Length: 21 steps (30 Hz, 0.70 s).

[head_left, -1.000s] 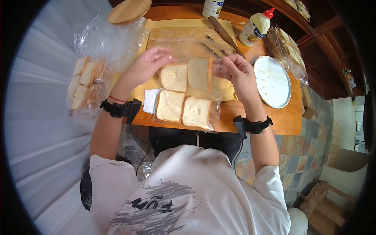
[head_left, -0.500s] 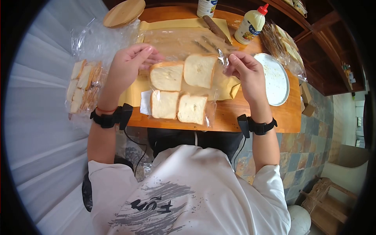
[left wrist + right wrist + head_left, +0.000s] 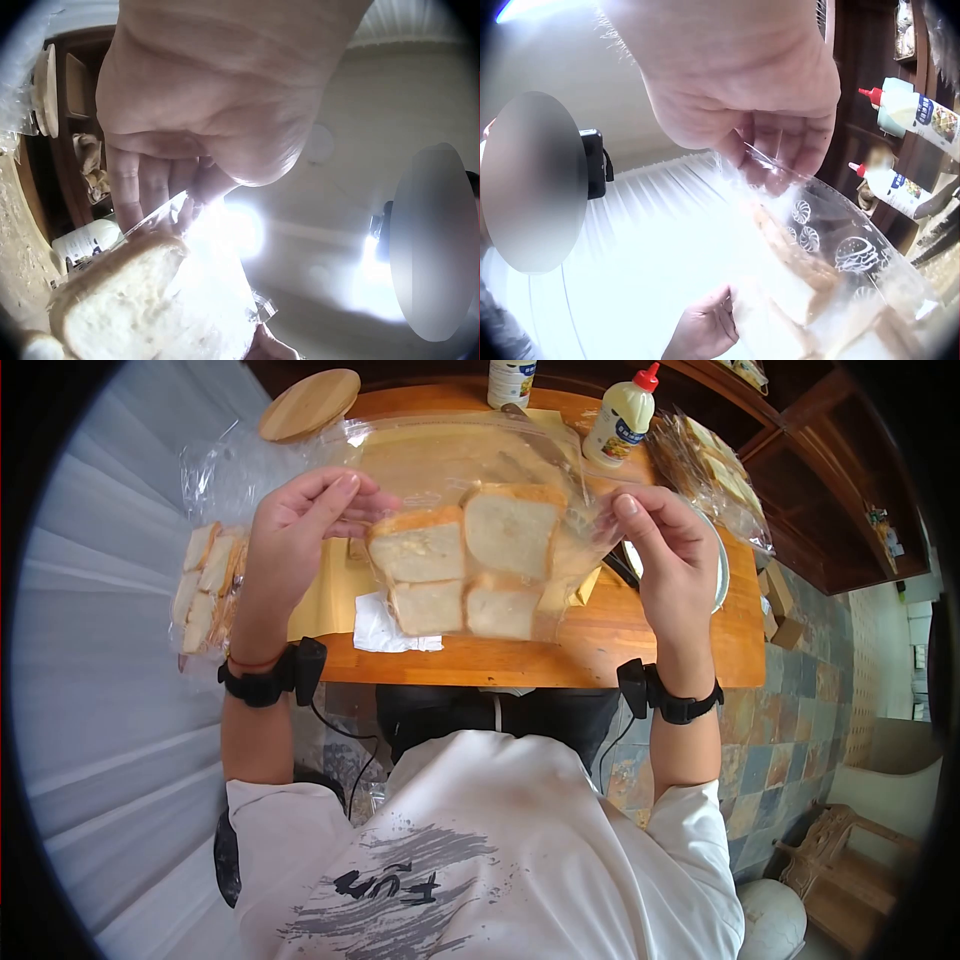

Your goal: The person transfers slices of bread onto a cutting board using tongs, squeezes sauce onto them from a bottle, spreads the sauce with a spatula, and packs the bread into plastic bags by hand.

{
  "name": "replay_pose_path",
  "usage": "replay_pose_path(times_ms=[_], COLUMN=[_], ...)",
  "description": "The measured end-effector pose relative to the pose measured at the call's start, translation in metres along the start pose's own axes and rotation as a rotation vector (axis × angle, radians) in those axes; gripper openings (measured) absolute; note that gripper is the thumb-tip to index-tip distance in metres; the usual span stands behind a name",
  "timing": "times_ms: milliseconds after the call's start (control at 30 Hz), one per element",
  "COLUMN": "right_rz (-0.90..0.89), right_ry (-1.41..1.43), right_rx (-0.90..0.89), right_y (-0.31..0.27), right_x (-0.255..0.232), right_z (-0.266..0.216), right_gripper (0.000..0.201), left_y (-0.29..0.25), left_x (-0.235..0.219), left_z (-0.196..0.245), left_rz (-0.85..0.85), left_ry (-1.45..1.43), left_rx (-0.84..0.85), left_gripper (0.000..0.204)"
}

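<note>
In the head view several bread slices (image 3: pixel 512 535) lie inside a clear plastic bag (image 3: pixel 470 450), raised and tilted above the table. My left hand (image 3: pixel 295 545) pinches the bag's left edge between thumb and fingers, beside the upper left slice. At the opposite edge my right hand (image 3: pixel 672 565) pinches the film. White printed patterns show on the bag (image 3: pixel 855 255) in the right wrist view, where thumb and fingers of my right hand (image 3: pixel 742 90) grip it. A slice (image 3: pixel 124 307) hangs close below my left hand (image 3: pixel 210 97) in the left wrist view.
A folded white tissue (image 3: pixel 390 628) lies near the table's front edge. Bagged bread (image 3: pixel 205 590) sits at the left, with a round wooden board (image 3: pixel 310 405) behind. Two bottles, one a red-capped bottle (image 3: pixel 618 425), stand at the back; more bagged bread (image 3: pixel 715 465) is at the right.
Both hands have moved farther apart, and the bag of bread has come up off the table with them. The white tissue, partly covered before, now shows more fully.
</note>
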State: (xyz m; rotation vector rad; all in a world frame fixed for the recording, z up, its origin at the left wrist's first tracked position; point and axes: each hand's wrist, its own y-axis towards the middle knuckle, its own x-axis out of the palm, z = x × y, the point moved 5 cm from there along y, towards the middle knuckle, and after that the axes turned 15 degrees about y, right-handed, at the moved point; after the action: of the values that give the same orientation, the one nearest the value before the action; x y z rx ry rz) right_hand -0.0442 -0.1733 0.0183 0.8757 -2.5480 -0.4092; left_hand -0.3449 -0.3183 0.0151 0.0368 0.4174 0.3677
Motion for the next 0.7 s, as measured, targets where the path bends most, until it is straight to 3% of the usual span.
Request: replay_pose_path(times_ms=[333, 700], right_rz=[0.005, 0.010], right_ry=[-0.089, -0.069], right_rx=[-0.120, -0.132], right_y=[-0.011, -0.014], right_x=[0.007, 0.011], right_z=[-0.022, -0.026], right_gripper=[0.014, 0.014], left_y=[-0.009, -0.015], left_x=[0.000, -0.003], left_z=[0.011, 0.019], left_rz=[-0.007, 0.023], left_ry=[-0.036, -0.036], left_rx=[0.091, 0.141], left_gripper=[0.025, 0.025])
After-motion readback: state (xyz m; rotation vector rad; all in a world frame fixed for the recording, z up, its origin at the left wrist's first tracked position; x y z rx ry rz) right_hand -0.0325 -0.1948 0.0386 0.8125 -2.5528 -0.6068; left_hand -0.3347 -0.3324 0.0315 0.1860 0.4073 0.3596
